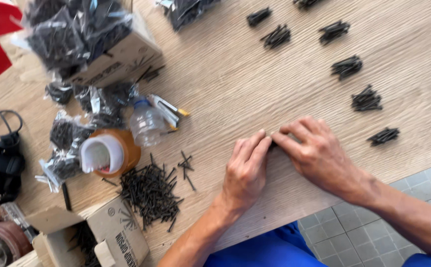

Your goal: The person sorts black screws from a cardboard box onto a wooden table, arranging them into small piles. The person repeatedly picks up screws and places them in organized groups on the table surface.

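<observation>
Head view: left hand point(246, 170) and right hand point(314, 151) meet fingertip to fingertip on wooden table point(255, 84), fingers curled over something hidden; grip unclear. Loose screw pile point(150, 194) lies left of left hand, the nearer one.

The wooden table point(235, 84) carried a loose screw heap point(150, 193), small screw bundles point(346, 66) in a row, bagged screws point(67, 136), a tape roll point(109, 153), a plastic bottle point(147, 123) and two cardboard boxes point(121, 54).
</observation>
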